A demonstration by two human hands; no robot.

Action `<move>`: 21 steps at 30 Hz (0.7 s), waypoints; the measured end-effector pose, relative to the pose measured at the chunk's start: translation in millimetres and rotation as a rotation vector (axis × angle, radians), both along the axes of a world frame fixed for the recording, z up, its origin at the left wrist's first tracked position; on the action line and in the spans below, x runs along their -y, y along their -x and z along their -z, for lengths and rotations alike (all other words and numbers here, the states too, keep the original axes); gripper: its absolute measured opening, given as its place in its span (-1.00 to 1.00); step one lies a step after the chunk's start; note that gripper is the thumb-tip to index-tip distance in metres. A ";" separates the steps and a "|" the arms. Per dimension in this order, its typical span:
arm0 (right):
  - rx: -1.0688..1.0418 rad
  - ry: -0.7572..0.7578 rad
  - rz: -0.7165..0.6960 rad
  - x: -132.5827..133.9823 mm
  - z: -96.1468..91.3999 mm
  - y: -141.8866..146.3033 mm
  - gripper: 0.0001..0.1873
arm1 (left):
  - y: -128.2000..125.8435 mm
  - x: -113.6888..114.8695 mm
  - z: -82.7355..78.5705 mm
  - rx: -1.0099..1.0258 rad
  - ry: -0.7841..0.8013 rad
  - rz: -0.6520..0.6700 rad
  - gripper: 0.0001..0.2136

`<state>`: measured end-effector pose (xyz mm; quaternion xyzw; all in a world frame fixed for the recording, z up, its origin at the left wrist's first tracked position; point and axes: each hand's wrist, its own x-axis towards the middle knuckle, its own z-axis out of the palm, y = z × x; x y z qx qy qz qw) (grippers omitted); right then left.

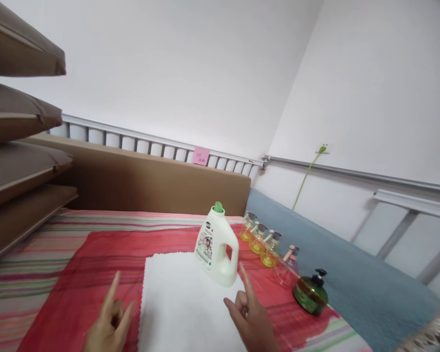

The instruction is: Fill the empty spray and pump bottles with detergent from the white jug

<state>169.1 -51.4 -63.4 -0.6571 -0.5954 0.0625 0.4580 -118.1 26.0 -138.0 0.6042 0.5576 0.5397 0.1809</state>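
Observation:
A pale detergent bottle (218,249) with a handle and a green pouring spout stands uncapped at the far end of a white cloth (183,303). My left hand (110,318) is raised left of the cloth, index finger and thumb stretched apart, the other fingers curled, holding nothing. In a like pose, my right hand (251,315) hovers over the cloth's right side, its index fingertip close to the bottle's lower right. No contact with the bottle can be made out.
A row of several clear pump bottles with yellow liquid (269,252), a pinkish pump bottle (286,269) and a dark green pump bottle (311,293) lines the right side. They stand on a red cloth (106,269). Brown cushions (25,161) are stacked at left.

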 end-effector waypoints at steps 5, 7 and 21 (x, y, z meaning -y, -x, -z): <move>-0.059 -0.080 -0.039 4.9 -12.8 10.7 -0.24 | -1.7 7.3 -8.5 -0.001 -0.061 0.022 -0.26; -0.077 -0.149 -0.095 6.9 -18.8 16.9 -0.24 | -2.3 11.2 -12.9 -0.007 -0.076 0.010 -0.28; -0.154 -0.226 -0.130 12.1 -24.1 30.5 -0.22 | 0.3 20.6 -26.4 -0.050 -0.163 -0.040 -0.32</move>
